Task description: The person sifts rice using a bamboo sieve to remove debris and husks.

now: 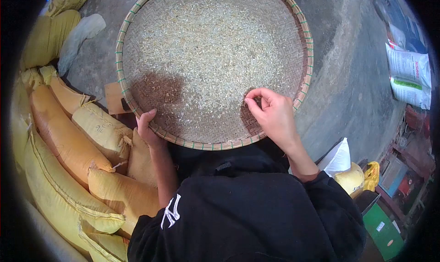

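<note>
A round woven bamboo winnowing tray point(120, 65), its rim bound with green ties, lies in front of me. Pale rice-like grains point(206, 46) are spread over it, thickest in the middle and thinner near the edge closest to me. My left hand point(148, 129) grips the near-left rim, thumb on top and fingers hidden underneath. Above the near-right part of the tray, my right hand point(272, 113) has thumb and index finger pinched together. Whatever may be between those fingertips is too small to make out.
Stacked yellow and orange sacks point(68, 129) fill the left side. A brown cardboard piece point(114, 98) is beside the tray's left rim. White printed bags point(408, 74) lie at the far right on the grey concrete floor point(353, 97). A green box point(384, 227) stands at lower right.
</note>
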`<state>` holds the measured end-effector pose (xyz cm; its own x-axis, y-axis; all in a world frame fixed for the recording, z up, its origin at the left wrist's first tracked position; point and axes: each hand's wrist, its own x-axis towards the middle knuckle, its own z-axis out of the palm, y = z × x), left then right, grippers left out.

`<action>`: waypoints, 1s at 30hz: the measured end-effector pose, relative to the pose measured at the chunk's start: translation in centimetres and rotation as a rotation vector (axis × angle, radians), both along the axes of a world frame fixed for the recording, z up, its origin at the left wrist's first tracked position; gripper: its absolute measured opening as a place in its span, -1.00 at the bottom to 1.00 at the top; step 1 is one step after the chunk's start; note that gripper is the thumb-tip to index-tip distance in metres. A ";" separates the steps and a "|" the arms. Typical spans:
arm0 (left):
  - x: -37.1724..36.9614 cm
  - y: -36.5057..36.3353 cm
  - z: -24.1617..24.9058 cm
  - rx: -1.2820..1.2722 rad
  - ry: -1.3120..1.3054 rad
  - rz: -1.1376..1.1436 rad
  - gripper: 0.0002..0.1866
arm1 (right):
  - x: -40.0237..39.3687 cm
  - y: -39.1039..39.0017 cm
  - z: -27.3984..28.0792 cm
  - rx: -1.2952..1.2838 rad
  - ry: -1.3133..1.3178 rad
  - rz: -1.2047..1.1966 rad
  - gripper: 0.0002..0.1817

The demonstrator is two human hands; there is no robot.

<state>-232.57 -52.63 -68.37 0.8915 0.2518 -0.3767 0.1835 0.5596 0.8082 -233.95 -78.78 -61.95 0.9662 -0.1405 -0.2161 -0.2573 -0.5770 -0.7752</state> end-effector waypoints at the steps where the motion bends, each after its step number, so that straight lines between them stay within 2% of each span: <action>1: -0.1 0.2 -0.3 -0.001 0.017 0.012 -0.51 | 0.1 -0.3 0.1 0.061 0.069 0.005 -0.89; 3: -0.2 0.5 -0.6 -0.002 0.034 0.024 -0.53 | 0.3 -1.3 -0.3 0.122 0.137 0.011 -0.90; 5: -0.2 0.7 -0.8 0.021 0.077 0.056 -0.55 | 0.4 -2.2 -1.1 0.601 0.192 -0.058 -0.91; 6: -0.2 0.6 -0.7 0.021 0.076 0.057 -0.55 | 0.8 -2.8 0.6 0.928 0.372 -0.153 -0.88; 7: -0.2 0.5 -0.5 0.027 0.079 0.054 -0.56 | 0.8 -3.4 0.4 0.928 0.373 -0.152 -0.88; 9: -0.2 0.4 -0.4 0.032 0.083 0.053 -0.57 | 1.1 -4.3 -0.2 1.625 0.418 -0.148 -0.76; 10: -0.1 0.4 -0.4 0.029 0.069 0.046 -0.58 | 1.1 -4.1 -0.1 1.620 0.421 -0.180 -0.69; 14: -0.1 0.8 -0.9 -0.007 0.028 0.004 -0.54 | 1.4 -3.7 -0.7 1.775 0.563 -0.211 -0.70; 16: 0.0 0.5 -0.5 -0.002 0.014 -0.003 -0.51 | 1.7 -3.5 -1.1 1.876 0.756 -0.378 -0.69; 19: 0.0 0.6 -0.7 -0.007 0.004 -0.018 -0.46 | 1.3 -2.3 -1.5 1.895 0.810 -0.440 -0.68; 20: -0.1 0.7 -0.8 -0.013 0.009 -0.023 -0.44 | 0.7 -1.6 -0.9 1.755 0.847 -0.394 -0.63; 21: -0.1 0.7 -0.8 -0.011 0.011 -0.023 -0.44 | 0.2 -1.2 -0.5 1.636 0.954 -0.214 -0.64; 23: 0.0 0.5 -0.6 -0.007 -0.004 -0.012 -0.46 | -0.4 -0.1 0.8 1.411 0.803 -0.080 -0.63; 24: 0.0 0.5 -0.6 -0.008 -0.004 -0.012 -0.46 | -0.5 -0.3 0.4 1.410 0.802 -0.080 -0.63; 26: 0.0 0.5 -0.5 0.014 0.025 0.002 -0.47 | -0.5 -1.2 -0.9 1.658 0.831 -0.301 -0.59; 27: 0.0 0.5 -0.4 0.013 0.025 0.002 -0.47 | -0.1 -1.7 -1.1 1.657 0.831 -0.301 -0.59; 29: 0.0 0.5 -0.3 0.009 0.033 -0.019 -0.49 | 0.7 -2.2 -1.4 2.033 0.817 -0.430 -0.61; 30: 0.0 0.6 -0.4 0.009 0.031 -0.018 -0.49 | 0.8 -2.1 -1.4 2.100 0.801 -0.451 -0.61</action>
<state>-232.58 -52.04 -68.73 0.8837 0.2392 -0.4022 0.2189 0.5484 0.8070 -233.15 -80.87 -63.35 0.6209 0.6084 -0.4942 -0.5519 0.7871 0.2756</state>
